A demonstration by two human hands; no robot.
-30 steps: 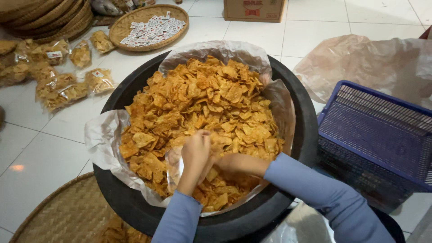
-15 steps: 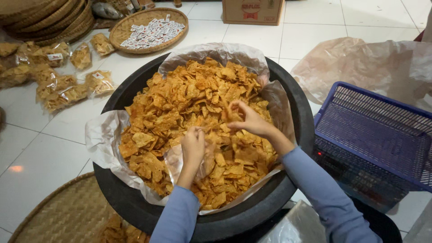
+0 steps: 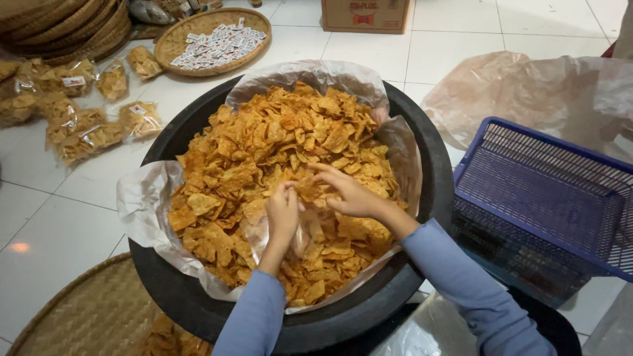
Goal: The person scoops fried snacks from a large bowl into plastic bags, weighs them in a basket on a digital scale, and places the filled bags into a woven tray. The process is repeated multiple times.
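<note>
A wide black tub (image 3: 425,151), lined with a clear plastic sheet (image 3: 142,198), holds a heap of orange-brown chips (image 3: 264,145). Both my hands are over the near middle of the heap. My left hand (image 3: 283,214) pinches the mouth of a small clear plastic bag (image 3: 304,238) that hangs below it, partly filled with chips. My right hand (image 3: 353,196) is right beside it, its fingers closed on a few chips at the bag's mouth. Both sleeves are light blue.
A blue mesh basket (image 3: 547,191) stands right of the tub, with crumpled plastic (image 3: 527,86) behind it. Several packed chip bags (image 3: 86,135) lie on the white tile floor at left. A woven tray (image 3: 173,41) of small paper labels, a cardboard box (image 3: 366,13) and another woven tray (image 3: 86,310) surround the tub.
My right hand went out over the heap, then came back to the left hand with chips in its fingers. The left hand and bag stayed nearly in place.
</note>
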